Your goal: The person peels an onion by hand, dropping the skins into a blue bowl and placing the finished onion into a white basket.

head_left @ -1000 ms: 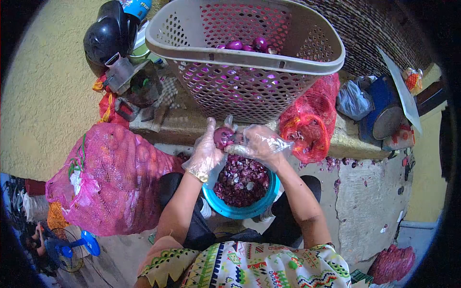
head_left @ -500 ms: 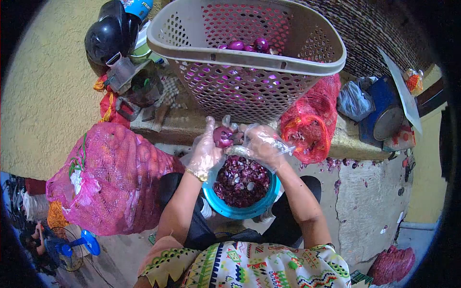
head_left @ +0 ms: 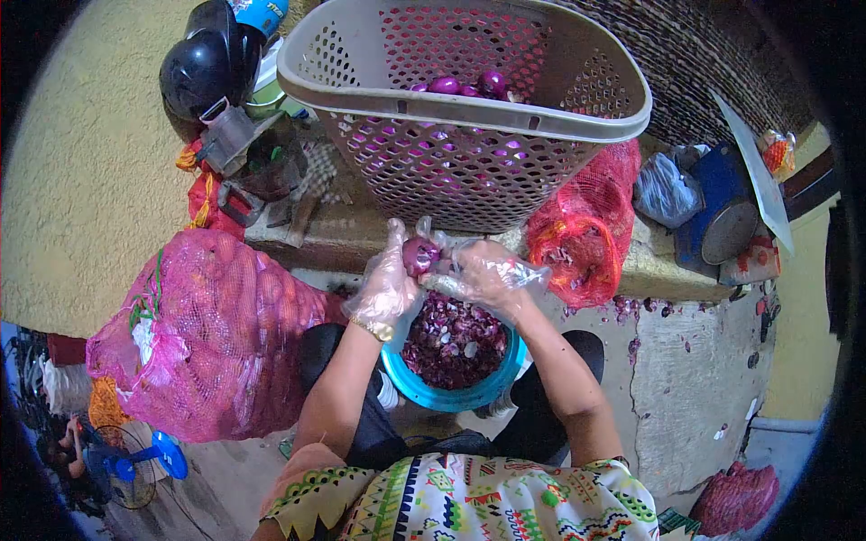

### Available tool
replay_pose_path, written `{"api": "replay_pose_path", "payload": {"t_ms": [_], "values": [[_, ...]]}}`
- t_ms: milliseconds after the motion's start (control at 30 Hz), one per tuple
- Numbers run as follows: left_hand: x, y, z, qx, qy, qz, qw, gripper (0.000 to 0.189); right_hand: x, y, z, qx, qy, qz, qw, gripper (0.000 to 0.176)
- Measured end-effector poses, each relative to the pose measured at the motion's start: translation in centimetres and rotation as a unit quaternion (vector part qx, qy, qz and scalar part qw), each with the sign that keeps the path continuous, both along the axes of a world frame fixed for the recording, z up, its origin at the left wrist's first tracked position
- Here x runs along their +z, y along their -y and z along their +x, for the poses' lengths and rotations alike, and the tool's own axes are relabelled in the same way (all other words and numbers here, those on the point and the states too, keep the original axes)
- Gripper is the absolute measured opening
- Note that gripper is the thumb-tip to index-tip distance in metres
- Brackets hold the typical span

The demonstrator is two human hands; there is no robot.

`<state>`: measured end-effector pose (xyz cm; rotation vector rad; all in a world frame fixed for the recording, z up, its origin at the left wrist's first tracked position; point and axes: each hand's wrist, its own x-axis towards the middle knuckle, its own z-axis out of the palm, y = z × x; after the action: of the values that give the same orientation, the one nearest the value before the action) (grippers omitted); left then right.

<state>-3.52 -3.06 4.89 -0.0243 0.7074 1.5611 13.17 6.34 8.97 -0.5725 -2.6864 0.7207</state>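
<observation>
My left hand (head_left: 385,287), in a clear plastic glove, grips a red onion (head_left: 421,256) between thumb and fingers. Also gloved, my right hand (head_left: 492,275) meets the onion's right side with its fingers curled in. Whether a small blade is in those fingers cannot be made out. Below both hands, a blue basin (head_left: 451,399) between my knees holds a heap of purple onion skins (head_left: 456,347). Just beyond the hands stands a tall perforated plastic basket (head_left: 460,113) with shiny peeled onions (head_left: 492,85) inside.
A bulging pink mesh sack (head_left: 225,343) lies to my left. Right of the basket sits a red mesh bag (head_left: 586,243) with skins in it. Helmets (head_left: 197,79) rest at the upper left. Skin scraps litter the floor (head_left: 690,397), and a fan (head_left: 135,464) stands lower left.
The right hand has shifted slightly left and turned over the onion, its fingers nearer to it. The onion has turned a little in my left hand.
</observation>
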Motion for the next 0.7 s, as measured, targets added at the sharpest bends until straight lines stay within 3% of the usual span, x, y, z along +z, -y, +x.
{"api": "replay_pose_path", "payload": {"t_ms": [133,200,300,400,500,633,700], "values": [[1.2,0.3,0.0,-0.013,-0.019,-0.001,1.000,0.049,0.4,0.2,0.3,0.017,-0.010,0.057,0.998,0.059],[2.0,-0.1,0.6,0.069,-0.037,-0.056,0.995,0.051,0.5,0.2,0.4,0.026,-0.005,0.070,0.997,0.058],[1.8,0.4,0.5,0.024,0.027,0.020,0.999,0.050,1.2,0.3,0.4,-0.006,-0.028,0.019,0.999,0.055],[1.8,0.2,0.9,0.049,-0.033,-0.022,0.998,0.050,0.9,0.3,0.3,-0.037,-0.076,0.036,0.996,0.055],[1.3,0.1,0.5,0.022,0.011,-0.006,1.000,0.047,1.5,0.3,0.1,-0.014,-0.038,0.008,0.999,0.058],[1.0,0.1,0.7,0.009,-0.022,0.027,0.999,0.047,2.0,0.4,0.0,-0.019,-0.045,-0.037,0.998,0.056],[0.8,-0.3,0.9,0.047,0.024,0.010,0.999,0.047,1.8,0.3,0.0,-0.019,-0.039,-0.055,0.998,0.055]]}}
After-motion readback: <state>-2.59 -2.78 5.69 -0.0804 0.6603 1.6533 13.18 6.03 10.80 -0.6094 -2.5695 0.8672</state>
